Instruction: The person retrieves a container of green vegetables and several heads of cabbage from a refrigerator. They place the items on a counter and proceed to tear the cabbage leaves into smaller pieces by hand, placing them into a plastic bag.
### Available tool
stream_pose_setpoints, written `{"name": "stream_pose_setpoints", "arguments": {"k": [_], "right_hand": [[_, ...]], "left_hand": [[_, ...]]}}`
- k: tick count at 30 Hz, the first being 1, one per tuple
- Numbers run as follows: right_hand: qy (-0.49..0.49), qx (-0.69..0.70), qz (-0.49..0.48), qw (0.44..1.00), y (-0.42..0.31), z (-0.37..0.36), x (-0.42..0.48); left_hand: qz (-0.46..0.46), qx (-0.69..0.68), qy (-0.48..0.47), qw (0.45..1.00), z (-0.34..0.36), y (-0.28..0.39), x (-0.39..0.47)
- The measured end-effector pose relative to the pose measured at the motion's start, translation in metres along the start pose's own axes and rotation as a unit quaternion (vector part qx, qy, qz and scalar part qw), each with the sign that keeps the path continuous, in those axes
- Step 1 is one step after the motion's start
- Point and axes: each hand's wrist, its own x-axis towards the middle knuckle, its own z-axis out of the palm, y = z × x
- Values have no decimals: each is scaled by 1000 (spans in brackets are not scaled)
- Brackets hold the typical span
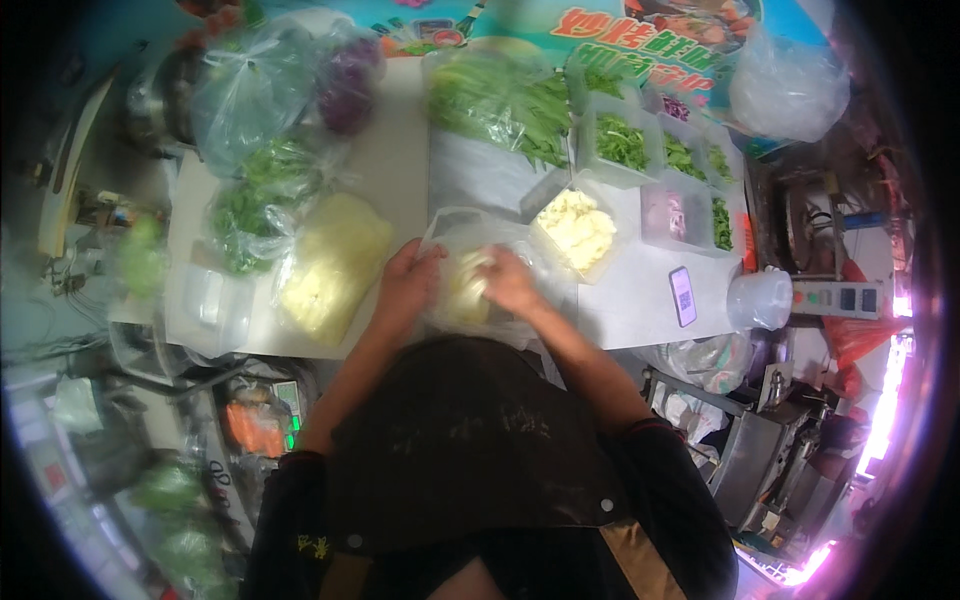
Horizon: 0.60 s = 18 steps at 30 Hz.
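Observation:
A clear plastic bag (pixel 517 315) lies before me on the white worktop, with pale yellow food (pixel 466 292) inside it. My left hand (pixel 411 274) grips the bag's left edge. At the bag's mouth, the curled fingers of my right hand (pixel 510 279) hold some of the pale food; motion blurs them. Just beyond that hand, a square clear plastic container (pixel 598 268) is filled with pale yellow pieces (pixel 576 225). To the left of my left hand rests a large clear bag of pale yellow food (pixel 334 262).
Bagged leafy greens (pixel 487 97), a purple vegetable in a bag (pixel 349 82) and tied bags (pixel 251 97) line the back. Plastic tubs of cut greens (pixel 619 142) stand right, near a smartphone (pixel 682 296) and a round plastic tub (pixel 760 298). An open clear container (pixel 208 311) sits left.

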Motion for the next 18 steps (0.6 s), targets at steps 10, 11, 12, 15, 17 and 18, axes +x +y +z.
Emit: {"name": "stream_pose_setpoints", "arguments": {"k": [10,11,12,15,17,18], "right_hand": [[80,1,22,997,11,-28,0],[-40,68,113,990,1,-50,0],[-61,131,72,987,-8,-48,0],[-180,339,64,921,-32,-50,-18],[-109,313,67,941,-26,-49,-12],[-73,300,68,949,-23,-49,-8]], "left_hand": [[17,9,36,999,3,9,-9],[32,8,41,999,3,13,-11],[33,-4,40,999,-3,17,-13],[29,-35,20,999,-6,27,-18],[34,-43,20,998,-2,33,-20],[31,-23,15,999,-2,31,-19]]}}
